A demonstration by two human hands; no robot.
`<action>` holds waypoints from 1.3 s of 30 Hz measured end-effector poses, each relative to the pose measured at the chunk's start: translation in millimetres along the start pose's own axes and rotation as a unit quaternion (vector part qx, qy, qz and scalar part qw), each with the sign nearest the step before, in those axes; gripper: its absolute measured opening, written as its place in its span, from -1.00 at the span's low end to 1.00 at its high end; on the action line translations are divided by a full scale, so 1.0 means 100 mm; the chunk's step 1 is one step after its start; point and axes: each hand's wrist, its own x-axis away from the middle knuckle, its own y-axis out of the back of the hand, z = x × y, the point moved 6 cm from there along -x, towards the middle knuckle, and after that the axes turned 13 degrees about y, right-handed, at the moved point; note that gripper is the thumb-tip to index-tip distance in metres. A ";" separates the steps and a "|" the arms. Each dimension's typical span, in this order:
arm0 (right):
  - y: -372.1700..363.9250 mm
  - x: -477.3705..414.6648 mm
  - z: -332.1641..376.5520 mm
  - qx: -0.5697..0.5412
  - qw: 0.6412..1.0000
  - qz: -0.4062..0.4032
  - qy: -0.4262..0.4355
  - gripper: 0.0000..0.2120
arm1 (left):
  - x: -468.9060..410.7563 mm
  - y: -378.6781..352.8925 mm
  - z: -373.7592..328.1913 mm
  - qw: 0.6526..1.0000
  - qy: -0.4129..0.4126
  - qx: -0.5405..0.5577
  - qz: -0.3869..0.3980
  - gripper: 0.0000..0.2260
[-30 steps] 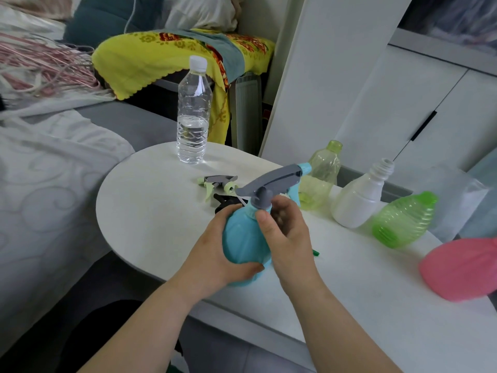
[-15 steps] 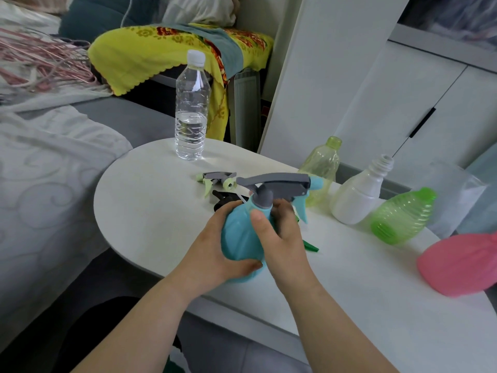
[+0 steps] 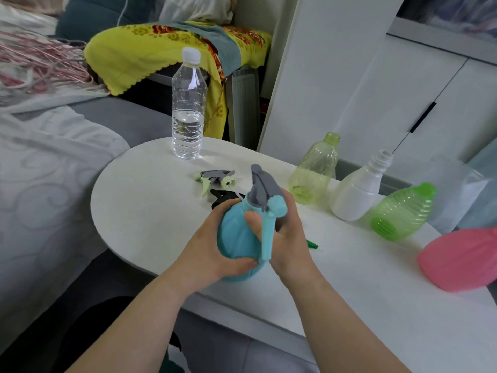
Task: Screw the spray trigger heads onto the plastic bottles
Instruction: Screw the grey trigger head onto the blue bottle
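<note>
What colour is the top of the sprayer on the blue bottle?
The spray trigger head is grey on top, with a light blue lever; head view.

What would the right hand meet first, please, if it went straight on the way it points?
Apart from the blue bottle it holds, the right hand would probably meet the black trigger head first; depth is unclear.

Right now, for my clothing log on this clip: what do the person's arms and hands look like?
The left hand and right hand are bare: no gloves, rings or watch visible. The left forearm and right forearm are bare to the frame's edge; no sleeves show.
</note>
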 end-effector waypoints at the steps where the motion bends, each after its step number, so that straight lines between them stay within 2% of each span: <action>1: -0.02 0.00 0.01 0.001 1.000 0.020 -0.002 -0.64 | 0.00 -0.01 0.00 1.000 -0.002 -0.001 0.002 -0.29; 4: -0.03 0.02 0.03 -0.022 0.997 0.075 -0.011 -0.70 | 0.00 0.00 -0.01 1.000 -0.004 0.008 0.006 -0.30; 9: 0.09 -0.05 0.04 -0.023 0.998 0.055 0.005 -0.85 | -0.01 -0.02 0.00 1.000 0.003 0.006 0.005 -0.30; 12: 0.09 -0.09 0.01 -0.006 1.000 0.021 0.007 -0.73 | -0.01 -0.02 0.00 1.000 0.009 0.003 0.001 -0.34; 15: 0.03 -0.06 0.02 -0.002 0.998 0.065 0.009 -0.73 | -0.01 -0.03 -0.01 1.000 0.010 -0.007 -0.002 -0.38; 18: 0.06 -0.03 0.08 -0.016 0.995 0.099 0.006 -0.81 | -0.02 -0.03 0.00 1.000 0.013 -0.009 -0.001 -0.37; 21: 0.12 -0.04 0.08 -0.021 0.997 0.073 0.003 -0.85 | -0.02 -0.03 0.00 1.000 0.008 0.000 0.001 -0.34; 26: 0.10 -0.06 0.05 0.012 1.000 0.005 0.012 -0.71 | -0.01 -0.03 -0.01 1.000 -0.005 0.015 0.003 -0.33; 30: 0.07 -0.04 0.05 -0.010 0.999 0.047 0.013 -0.62 | -0.02 -0.03 0.00 1.000 -0.009 0.014 0.007 -0.32; 31: 0.07 -0.04 0.05 -0.020 0.998 0.059 0.012 -0.62 | -0.02 -0.03 0.01 1.000 -0.009 0.015 0.006 -0.32; 35: 0.10 -0.04 0.07 -0.031 0.998 0.050 0.026 -0.84 | -0.03 -0.03 0.01 1.000 -0.005 0.021 0.002 -0.31; 39: 0.14 -0.06 0.01 -0.049 0.998 0.004 0.030 -0.78 | -0.03 -0.03 0.01 1.000 -0.005 0.020 0.003 -0.31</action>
